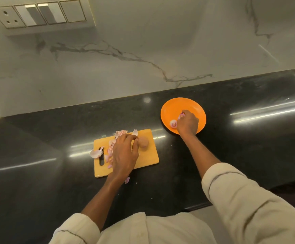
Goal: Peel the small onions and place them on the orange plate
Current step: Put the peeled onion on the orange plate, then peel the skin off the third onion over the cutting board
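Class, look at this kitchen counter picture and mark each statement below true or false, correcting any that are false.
1. The right hand is over the orange plate. True.
2. The cutting board is blue. False: it is yellow-orange.
3. Onion skins lie on the cutting board. True.
4. The left hand is holding a knife. False: it touches a whole unpeeled onion on the board; no knife shows.
5. A peeled onion is on the plate. True.

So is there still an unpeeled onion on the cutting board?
Yes, one brown-skinned onion sits on the cutting board, touched by the left hand.
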The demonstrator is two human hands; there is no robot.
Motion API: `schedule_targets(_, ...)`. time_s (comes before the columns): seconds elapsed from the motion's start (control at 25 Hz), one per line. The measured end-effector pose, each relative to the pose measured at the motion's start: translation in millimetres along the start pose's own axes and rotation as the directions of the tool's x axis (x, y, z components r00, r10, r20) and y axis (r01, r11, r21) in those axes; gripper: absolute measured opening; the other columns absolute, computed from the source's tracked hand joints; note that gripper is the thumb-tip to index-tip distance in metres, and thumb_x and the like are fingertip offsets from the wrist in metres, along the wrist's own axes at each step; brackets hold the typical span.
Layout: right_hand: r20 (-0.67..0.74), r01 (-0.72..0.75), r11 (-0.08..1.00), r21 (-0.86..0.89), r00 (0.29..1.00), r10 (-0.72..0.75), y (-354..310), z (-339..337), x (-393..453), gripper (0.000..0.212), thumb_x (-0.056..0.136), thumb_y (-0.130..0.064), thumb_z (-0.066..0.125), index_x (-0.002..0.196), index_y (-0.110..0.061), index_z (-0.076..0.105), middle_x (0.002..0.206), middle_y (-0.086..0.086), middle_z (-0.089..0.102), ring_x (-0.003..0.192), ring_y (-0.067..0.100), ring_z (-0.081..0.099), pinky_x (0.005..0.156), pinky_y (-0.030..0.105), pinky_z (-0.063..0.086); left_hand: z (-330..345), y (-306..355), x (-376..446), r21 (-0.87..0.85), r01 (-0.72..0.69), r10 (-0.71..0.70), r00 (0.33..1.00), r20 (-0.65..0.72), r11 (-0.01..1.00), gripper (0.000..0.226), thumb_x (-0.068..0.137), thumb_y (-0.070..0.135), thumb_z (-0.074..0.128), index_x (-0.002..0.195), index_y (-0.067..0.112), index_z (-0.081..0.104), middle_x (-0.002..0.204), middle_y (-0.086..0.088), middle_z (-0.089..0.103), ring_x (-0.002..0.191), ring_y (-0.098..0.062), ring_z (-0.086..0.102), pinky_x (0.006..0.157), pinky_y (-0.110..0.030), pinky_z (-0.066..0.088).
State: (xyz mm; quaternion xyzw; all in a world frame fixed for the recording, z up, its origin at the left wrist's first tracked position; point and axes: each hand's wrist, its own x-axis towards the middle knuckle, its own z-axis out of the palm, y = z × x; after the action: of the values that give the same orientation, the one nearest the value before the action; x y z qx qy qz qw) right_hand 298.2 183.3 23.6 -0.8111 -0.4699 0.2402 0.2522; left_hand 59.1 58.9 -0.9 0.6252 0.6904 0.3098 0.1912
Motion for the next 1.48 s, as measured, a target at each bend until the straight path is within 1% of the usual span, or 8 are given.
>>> schedule_targets(0.16, 0.167, 0.032, 0.999, -0.04, 0.986, -0.025, 20, -1, 10, 0.039, 0.104, -0.022, 0.06, 0.142, -0.013, 0.06, 0.137, 0.011, 0.062, 0.126, 0.032, 0.057, 0.1, 0.046, 0.05, -7, -8, -17, -0.039, -0.011, 0.009, 0.999, -0.042, 0.999, 0.019, 0.107, 0.018, 0.06, 0.121, 0.018, 0.072, 0.124, 0.004, 0.066, 0.12, -0.011, 0.057, 0.102, -0.034, 0.047)
schedule_targets(0.36, -0.081, 0.224, 0.974, -0.036, 0.971, -0.226, -10, -5, -27, 0.033, 0.105, -0.014, 0.057, 0.138, -0.014, 0.061, 0.136, 0.012, 0.057, 0.123, 0.029, 0.054, 0.097, 0.041, 0.048, -30, -41, -26, -0.004, 0.092, -0.092, 0.986, -0.138, 0.996, 0.024, 0.105, 0.019, 0.065, 0.127, 0.01, 0.071, 0.133, -0.005, 0.063, 0.126, -0.021, 0.056, 0.107, -0.046, 0.05)
schedule_targets(0.52, 0.2, 0.573, 0.82, -0.006, 0.804, -0.56, -56, 43, -93, 0.034, 0.1, -0.003, 0.058, 0.133, -0.008, 0.067, 0.13, 0.013, 0.063, 0.121, 0.03, 0.058, 0.099, 0.039, 0.049, -51, -70, -34, 0.142, 0.23, -0.218, 0.972, -0.092, 0.963, 0.057, 0.101, 0.042, 0.07, 0.147, 0.009, 0.058, 0.152, -0.012, 0.054, 0.141, -0.03, 0.048, 0.116, -0.047, 0.043)
schedule_targets(0.68, 0.526, 0.692, 0.705, -0.157, 0.663, -0.533, -81, 89, -125, 0.043, 0.094, -0.006, 0.06, 0.136, -0.006, 0.059, 0.134, 0.018, 0.059, 0.124, 0.036, 0.053, 0.095, 0.04, 0.048, -60, -81, -33, 0.243, 0.215, -0.23, 0.973, 0.035, 0.946, 0.083, 0.095, 0.061, 0.069, 0.16, 0.016, 0.043, 0.168, -0.009, 0.037, 0.156, -0.029, 0.033, 0.124, -0.052, 0.036)
schedule_targets(0.92, 0.552, 0.666, 0.704, -0.248, 0.694, -0.462, -80, 117, -156, 0.046, 0.095, -0.008, 0.062, 0.141, -0.008, 0.055, 0.144, 0.016, 0.048, 0.132, 0.033, 0.045, 0.105, 0.042, 0.048, -68, -88, -34, 0.287, 0.135, -0.204, 0.953, 0.225, 0.948, 0.115, 0.075, 0.058, 0.09, 0.165, 0.02, 0.029, 0.175, -0.01, 0.02, 0.161, -0.031, 0.015, 0.13, -0.051, 0.024)
schedule_targets(1.2, 0.579, 0.684, 0.726, -0.07, 0.621, -0.528, -74, 122, -199, 0.051, 0.093, -0.01, 0.07, 0.142, -0.011, 0.059, 0.132, 0.009, 0.055, 0.119, 0.026, 0.052, 0.095, 0.036, 0.05, -66, -89, -45, 0.163, 0.176, -0.199, 0.97, 0.14, 0.971, 0.089, 0.086, 0.036, 0.088, 0.16, 0.021, 0.042, 0.169, -0.012, 0.029, 0.158, -0.031, 0.023, 0.126, -0.048, 0.034)
schedule_targets(1.36, 0.597, 0.66, 0.751, 0.014, 0.597, -0.536, -70, 118, -213, 0.036, 0.095, -0.006, 0.063, 0.131, -0.012, 0.067, 0.122, 0.006, 0.064, 0.107, 0.024, 0.061, 0.086, 0.034, 0.052, -74, -85, -51, 0.097, 0.147, -0.158, 0.981, 0.115, 0.984, 0.079, 0.091, 0.016, 0.081, 0.16, 0.021, 0.043, 0.151, -0.01, 0.045, 0.138, -0.031, 0.042, 0.107, -0.044, 0.051)
schedule_targets(1.48, 0.506, 0.632, 0.773, 0.055, 0.65, -0.567, -61, 109, -216, 0.032, 0.093, -0.007, 0.068, 0.123, -0.017, 0.073, 0.119, 0.0, 0.068, 0.108, 0.019, 0.062, 0.086, 0.029, 0.049, -81, -88, -64, 0.075, 0.047, -0.053, 0.995, 0.08, 0.996, 0.043, 0.095, 0.012, 0.076, 0.137, 0.015, 0.067, 0.138, -0.009, 0.054, 0.124, -0.03, 0.054, 0.097, -0.047, 0.057)
